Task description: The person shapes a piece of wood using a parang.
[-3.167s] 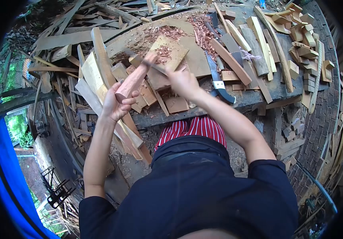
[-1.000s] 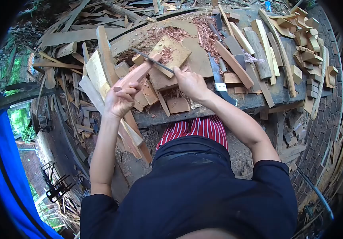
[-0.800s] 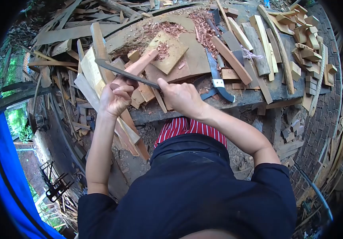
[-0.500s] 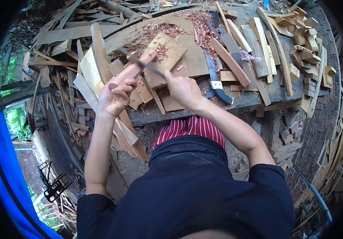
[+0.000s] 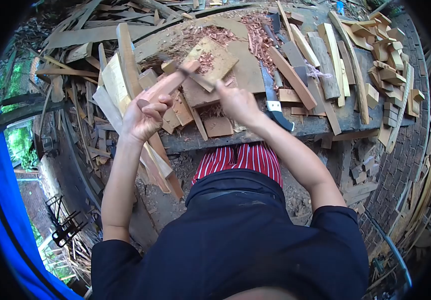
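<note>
Stick (image 5: 168,85), wooden, clasped in curled left hand (image 5: 147,118). Dark tool (image 5: 200,79), blurred, gripped in closed right hand (image 5: 237,104), now across the stick's far end, earlier nearer the left hand.

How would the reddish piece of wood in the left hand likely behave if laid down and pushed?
The piece of wood should stay stiff, as it looks thick, solid and straight. It is probably fairly light, since the left hand alone grips it. It might swing round when pushed, because it narrows away from that hand.
</note>
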A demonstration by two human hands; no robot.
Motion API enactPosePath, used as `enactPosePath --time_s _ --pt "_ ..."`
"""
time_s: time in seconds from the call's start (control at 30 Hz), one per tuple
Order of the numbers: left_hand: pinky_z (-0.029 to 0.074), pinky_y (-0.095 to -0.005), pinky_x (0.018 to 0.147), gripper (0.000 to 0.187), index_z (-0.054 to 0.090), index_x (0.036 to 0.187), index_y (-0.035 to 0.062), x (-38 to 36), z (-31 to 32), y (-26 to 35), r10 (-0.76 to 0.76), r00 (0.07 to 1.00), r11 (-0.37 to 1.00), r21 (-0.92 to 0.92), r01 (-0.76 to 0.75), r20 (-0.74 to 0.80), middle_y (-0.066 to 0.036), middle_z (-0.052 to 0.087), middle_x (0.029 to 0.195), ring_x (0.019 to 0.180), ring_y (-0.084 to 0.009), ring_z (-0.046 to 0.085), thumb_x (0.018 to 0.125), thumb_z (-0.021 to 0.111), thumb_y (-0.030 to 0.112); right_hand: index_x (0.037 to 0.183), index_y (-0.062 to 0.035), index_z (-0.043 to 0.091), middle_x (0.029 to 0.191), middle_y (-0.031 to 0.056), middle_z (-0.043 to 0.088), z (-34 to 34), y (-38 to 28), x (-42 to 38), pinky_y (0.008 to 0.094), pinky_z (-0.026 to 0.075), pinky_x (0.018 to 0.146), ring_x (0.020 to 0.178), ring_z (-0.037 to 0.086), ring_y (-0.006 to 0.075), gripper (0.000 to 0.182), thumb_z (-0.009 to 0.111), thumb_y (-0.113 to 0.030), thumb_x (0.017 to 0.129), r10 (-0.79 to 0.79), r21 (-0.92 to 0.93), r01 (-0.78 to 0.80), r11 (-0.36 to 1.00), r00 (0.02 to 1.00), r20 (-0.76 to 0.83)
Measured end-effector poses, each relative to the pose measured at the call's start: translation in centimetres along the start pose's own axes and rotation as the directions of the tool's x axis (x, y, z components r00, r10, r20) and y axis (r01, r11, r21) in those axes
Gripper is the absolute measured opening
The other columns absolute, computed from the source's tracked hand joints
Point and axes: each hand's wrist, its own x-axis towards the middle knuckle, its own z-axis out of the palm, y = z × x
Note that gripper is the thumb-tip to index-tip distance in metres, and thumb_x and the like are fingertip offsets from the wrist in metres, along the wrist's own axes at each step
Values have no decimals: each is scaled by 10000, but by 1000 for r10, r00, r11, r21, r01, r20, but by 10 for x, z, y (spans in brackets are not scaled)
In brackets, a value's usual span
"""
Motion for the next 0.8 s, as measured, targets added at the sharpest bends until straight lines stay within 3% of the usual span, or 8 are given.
enactPosePath --time_s 0.1,0.37,0.43,0.5,0.57,0.67,0.77,0.8 --pt "537 -242 481 486 268 1366 -24 -1 0 4 18 1000 999 -46 -19 -13 -149 391 911 574 -129 431 990 295 282 1065 -44 448 736 222 647 13 19 12 497 531 574 709 668 381 215 420 -63 853 11 -56 -15 998 997 -78" --pt "532 -250 486 460 324 1280 -22 2 -3 2 -14 1000 999 40 15 -19 -148 400 917 586 -133 430 992 286 334 1105 -31 438 601 170 618 -17 -38 -18 486 514 505 593 652 360 251 418 -49 856 -153 13 154 988 985 -77" --pt "527 -246 488 461 316 1285 -18 2 -5 1 -33 999 998 52 33 -4 -144 397 915 591 -134 427 992 294 337 1078 -26 431 637 190 625 -15 -30 -10 484 513 501 614 655 368 219 425 -58 861 -103 -31 105 994 994 41" --pt "523 -241 488 461 307 1297 -16 -2 -11 0 -6 999 997 79 9 -35 -139 394 909 589 -132 428 993 293 330 1090 -21 432 679 208 630 14 10 12 489 513 510 629 654 378 230 426 -57 863 39 -40 -42 998 995 -88" --pt "521 -237 484 480 290 1305 -29 -1 -4 1 -2 1000 1000 31 2 -20 -137 393 904 588 -128 425 997 285 340 1089 -21 433 720 226 633 16 14 16 488 516 525 642 655 381 232 430 -60 860 -52 -59 42 997 985 -165" --pt "518 -234 478 507 270 1304 -53 2 -1 3 13 999 999 49 -11 -31 -138 396 900 586 -124 423 1001 278 353 1126 -16 443 685 223 631 -3 -15 5 491 514 543 637 653 379 280 434 -52 849 25 -12 -25 1000 1000 -2" --pt "518 -255 481 518 283 1299 -57 -1 -3 0 -22 998 1000 14 23 -56 -121 374 903 571 -122 405 992 334 357 1163 -26 448 659 197 631 -7 -36 -15 489 506 525 593 650 357 327 443 -37 836 -210 25 215 976 967 -143" --pt "515 -253 479 523 278 1309 -56 -1 -5 0 -7 998 1000 26 9 -64 -123 373 905 571 -123 406 992 329 356 1168 -32 455 688 189 643 -4 -31 -11 483 516 529 610 656 350 335 451 -47 834 -145 -2 146 989 986 -86"
